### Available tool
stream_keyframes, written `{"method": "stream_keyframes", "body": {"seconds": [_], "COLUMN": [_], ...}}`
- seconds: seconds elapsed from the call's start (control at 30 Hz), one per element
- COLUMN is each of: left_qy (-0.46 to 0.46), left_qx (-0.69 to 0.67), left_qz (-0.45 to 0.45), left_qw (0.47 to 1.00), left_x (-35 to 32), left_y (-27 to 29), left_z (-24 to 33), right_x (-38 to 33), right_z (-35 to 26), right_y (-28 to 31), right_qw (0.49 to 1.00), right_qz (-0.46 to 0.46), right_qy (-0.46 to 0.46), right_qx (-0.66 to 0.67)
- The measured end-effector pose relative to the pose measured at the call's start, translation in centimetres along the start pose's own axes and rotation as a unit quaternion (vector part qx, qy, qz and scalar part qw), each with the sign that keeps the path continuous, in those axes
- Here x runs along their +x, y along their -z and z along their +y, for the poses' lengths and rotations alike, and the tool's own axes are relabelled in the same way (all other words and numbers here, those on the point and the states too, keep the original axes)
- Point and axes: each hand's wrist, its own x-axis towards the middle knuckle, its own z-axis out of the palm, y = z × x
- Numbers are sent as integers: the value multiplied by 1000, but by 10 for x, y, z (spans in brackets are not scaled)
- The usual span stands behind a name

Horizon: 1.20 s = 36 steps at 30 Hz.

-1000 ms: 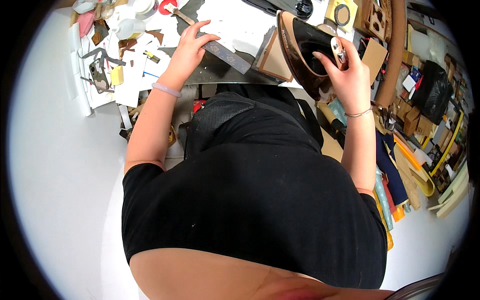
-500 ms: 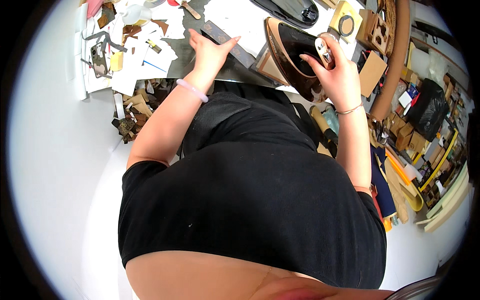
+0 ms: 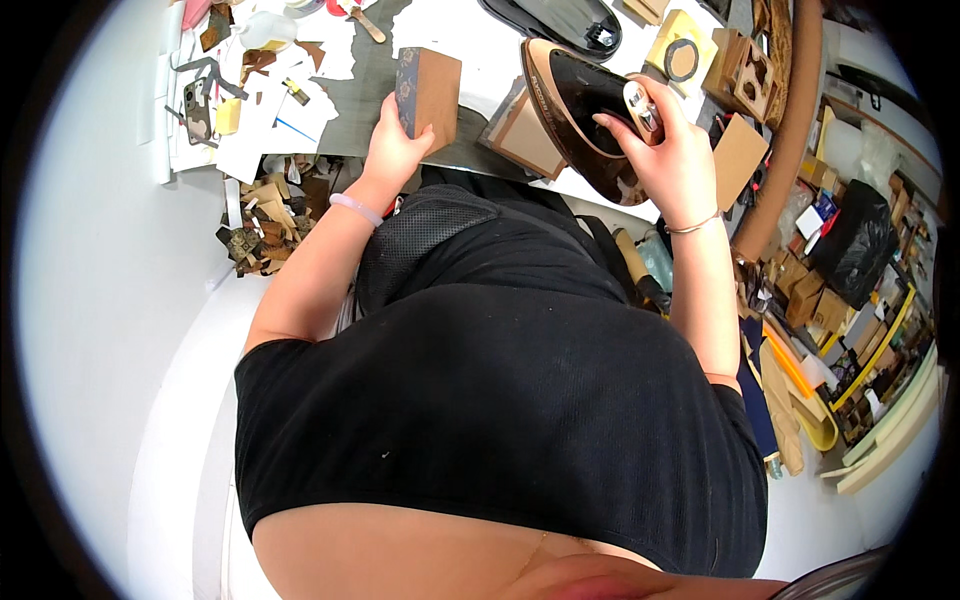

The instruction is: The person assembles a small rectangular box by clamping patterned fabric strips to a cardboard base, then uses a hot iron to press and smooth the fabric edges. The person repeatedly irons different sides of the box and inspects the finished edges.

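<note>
Two hands work at the table [image 3: 470, 45]. The left hand [image 3: 392, 152] pinches a brown rectangular block [image 3: 432, 92] upright in its grip. The right hand [image 3: 668, 150] wraps its grip around a glossy black-and-copper clothes iron [image 3: 580, 105], right of that block.

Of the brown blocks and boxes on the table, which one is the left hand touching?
The left hand rests on the upright brown block standing on the dark grey sheet. The other brown boxes lie farther right, beyond the iron held by the right hand.

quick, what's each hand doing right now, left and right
Left hand: closed on the edge of a brown block standing on the table.
Right hand: closed around the handle of the clothes iron.
</note>
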Motion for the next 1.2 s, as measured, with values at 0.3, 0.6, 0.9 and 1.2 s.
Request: {"method": "stream_keyframes", "body": {"seconds": [0.3, 0.6, 0.9, 1.2], "left_qy": [-43, 36, -84, -211], "left_qx": [-111, -328, -297, -174], "left_qz": [-14, 109, 102, 60], "left_qw": [993, 938, 946, 960], "left_x": [-34, -21, -13, -51], "left_y": [-8, -35, 17, 71], "left_z": [-21, -30, 66, 167], "right_x": [0, 14, 9, -25], "right_z": [10, -7, -32, -49], "right_y": [-15, -31, -4, 44], "right_qw": [998, 997, 988, 974], "right_qz": [7, -17, 52, 111], "right_qy": [65, 71, 112, 170], "right_qx": [-2, 7, 98, 105]}}
